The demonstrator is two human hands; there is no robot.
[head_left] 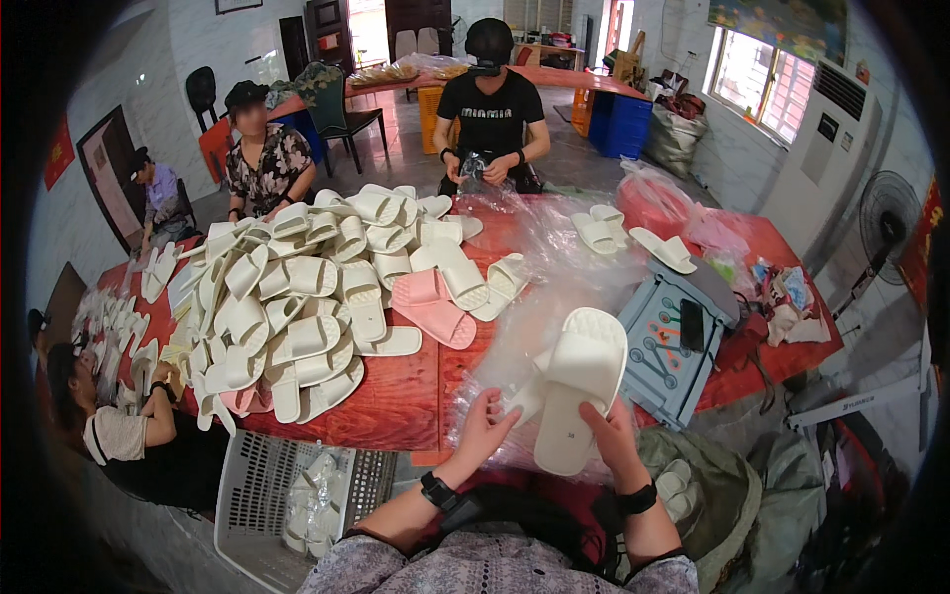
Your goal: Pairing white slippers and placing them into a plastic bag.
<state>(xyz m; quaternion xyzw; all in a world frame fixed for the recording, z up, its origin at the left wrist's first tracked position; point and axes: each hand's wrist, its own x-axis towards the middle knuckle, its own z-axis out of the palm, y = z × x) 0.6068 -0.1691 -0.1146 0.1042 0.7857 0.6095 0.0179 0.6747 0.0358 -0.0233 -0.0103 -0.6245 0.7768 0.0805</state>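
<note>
A cream-white slipper (582, 391) is tilted up in front of me, its sole resting against my right hand (616, 441), which is closed round its heel end with the thumb on top. Partly hidden behind it, a second white slipper (529, 393) pokes out to the left. My left hand (485, 432) is beside that second slipper, fingers apart and thumb close to its edge; whether they touch is unclear. Thin clear plastic bags (539, 307) lie under and beyond the slippers.
A large heap of white slippers (297, 287) covers the red table's left, with a pink pair (432, 305) beside it. A grey-blue plastic case (665, 346) carrying a phone (692, 326) stands right. Below left is a grey crate (282, 495). A person (492, 109) across the table handles plastic.
</note>
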